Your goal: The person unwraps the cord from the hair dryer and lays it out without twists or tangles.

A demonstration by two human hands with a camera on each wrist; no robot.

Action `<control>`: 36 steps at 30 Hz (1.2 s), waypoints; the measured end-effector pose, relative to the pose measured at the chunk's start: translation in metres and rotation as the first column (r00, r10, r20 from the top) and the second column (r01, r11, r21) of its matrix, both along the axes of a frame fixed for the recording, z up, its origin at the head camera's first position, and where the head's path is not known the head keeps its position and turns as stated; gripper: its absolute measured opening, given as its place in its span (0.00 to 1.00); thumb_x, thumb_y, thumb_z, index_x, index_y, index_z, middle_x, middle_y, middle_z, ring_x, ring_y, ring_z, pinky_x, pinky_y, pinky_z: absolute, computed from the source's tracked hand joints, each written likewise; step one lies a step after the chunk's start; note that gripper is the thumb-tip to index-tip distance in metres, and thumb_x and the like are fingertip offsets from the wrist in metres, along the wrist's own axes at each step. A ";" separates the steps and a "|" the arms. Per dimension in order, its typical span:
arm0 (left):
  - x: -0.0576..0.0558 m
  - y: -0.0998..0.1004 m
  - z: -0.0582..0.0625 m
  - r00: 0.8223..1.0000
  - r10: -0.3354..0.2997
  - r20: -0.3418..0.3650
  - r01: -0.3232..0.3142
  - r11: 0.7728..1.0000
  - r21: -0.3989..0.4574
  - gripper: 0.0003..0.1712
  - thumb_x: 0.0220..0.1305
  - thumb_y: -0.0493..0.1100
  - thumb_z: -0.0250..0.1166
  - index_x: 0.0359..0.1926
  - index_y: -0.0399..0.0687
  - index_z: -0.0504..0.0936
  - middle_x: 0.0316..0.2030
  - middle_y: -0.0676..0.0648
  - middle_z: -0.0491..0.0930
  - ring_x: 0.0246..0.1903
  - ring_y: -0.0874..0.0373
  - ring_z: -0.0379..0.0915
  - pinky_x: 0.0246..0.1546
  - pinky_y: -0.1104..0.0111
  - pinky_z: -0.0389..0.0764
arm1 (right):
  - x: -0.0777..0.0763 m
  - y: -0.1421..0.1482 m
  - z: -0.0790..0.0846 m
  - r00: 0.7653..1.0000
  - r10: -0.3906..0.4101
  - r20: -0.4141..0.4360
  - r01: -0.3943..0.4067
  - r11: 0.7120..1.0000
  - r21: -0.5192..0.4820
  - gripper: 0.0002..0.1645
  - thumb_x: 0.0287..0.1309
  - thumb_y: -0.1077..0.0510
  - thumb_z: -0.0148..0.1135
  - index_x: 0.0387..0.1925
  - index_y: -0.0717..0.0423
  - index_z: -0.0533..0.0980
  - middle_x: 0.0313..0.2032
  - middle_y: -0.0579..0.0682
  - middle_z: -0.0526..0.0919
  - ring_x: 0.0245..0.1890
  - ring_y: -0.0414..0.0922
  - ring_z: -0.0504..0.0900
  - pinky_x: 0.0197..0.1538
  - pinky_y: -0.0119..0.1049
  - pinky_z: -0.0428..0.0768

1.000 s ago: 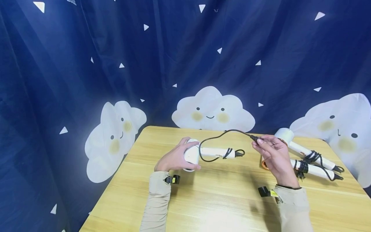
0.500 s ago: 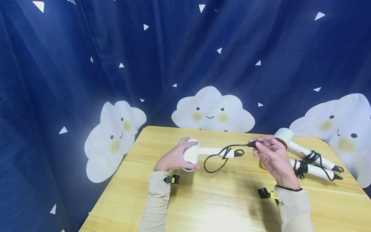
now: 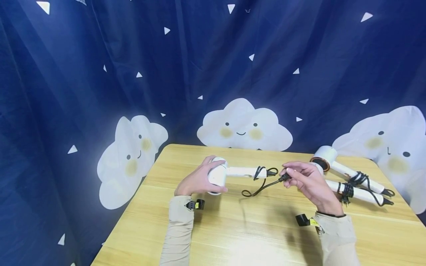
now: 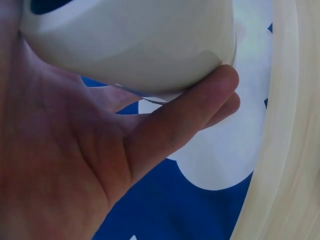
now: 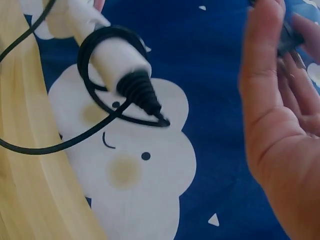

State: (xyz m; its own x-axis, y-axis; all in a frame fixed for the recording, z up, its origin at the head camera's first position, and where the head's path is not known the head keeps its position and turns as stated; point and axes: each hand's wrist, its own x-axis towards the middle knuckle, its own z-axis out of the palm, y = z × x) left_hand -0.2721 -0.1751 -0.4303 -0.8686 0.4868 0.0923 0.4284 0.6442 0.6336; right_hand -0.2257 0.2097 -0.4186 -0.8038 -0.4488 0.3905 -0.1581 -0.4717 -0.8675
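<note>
My left hand grips the white head of a hair dryer, thumb on the near side and fingers over the far side. In the left wrist view the fingers curve around the pale dryer body. The handle points right, with a black cord looped around its end. To the right, my right hand pinches the plug at the cord's free end between thumb and fingers. A slack bend of cord hangs between plug and handle. The right wrist view shows the handle end and its ribbed black cord sleeve.
Two more white hair dryers lie at the table's right: the far one with a copper-coloured ring, the near one partly behind my right hand. Their cords are wound around the handles. A blue curtain with clouds stands behind the wooden table.
My right hand has moved the plug left and down, closer to the handle. The cord's wide loop has shrunk and now hangs below the handle's end. The left hand keeps its grip, shifting slightly.
</note>
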 end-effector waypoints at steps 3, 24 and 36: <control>0.000 -0.001 0.001 1.000 0.004 -0.007 -0.004 1.000 -0.004 0.57 0.40 0.69 0.81 0.74 0.75 0.68 0.77 0.52 0.56 0.59 0.52 0.74 0.50 0.60 0.81 | -0.003 0.004 -0.005 1.000 -0.003 0.010 0.002 0.992 0.123 0.24 0.72 0.77 0.43 0.60 0.64 0.78 0.48 0.51 0.90 0.41 0.43 0.91 0.45 0.36 0.88; 0.002 -0.003 0.005 1.000 -0.003 -0.018 0.003 1.000 0.018 0.56 0.40 0.68 0.82 0.73 0.72 0.70 0.77 0.48 0.57 0.58 0.50 0.74 0.49 0.59 0.80 | -0.021 0.010 -0.044 0.978 -0.151 0.145 0.023 0.767 0.641 0.25 0.64 0.62 0.68 0.58 0.72 0.75 0.44 0.49 0.92 0.48 0.45 0.90 0.55 0.35 0.85; 0.006 0.005 0.008 0.999 -0.034 0.008 0.034 0.999 0.009 0.57 0.40 0.69 0.82 0.73 0.72 0.69 0.79 0.45 0.54 0.61 0.48 0.73 0.51 0.57 0.81 | -0.020 0.010 -0.040 0.873 -0.488 -0.007 0.357 0.628 0.691 0.31 0.62 0.55 0.73 0.60 0.68 0.76 0.41 0.38 0.92 0.42 0.30 0.86 0.39 0.27 0.79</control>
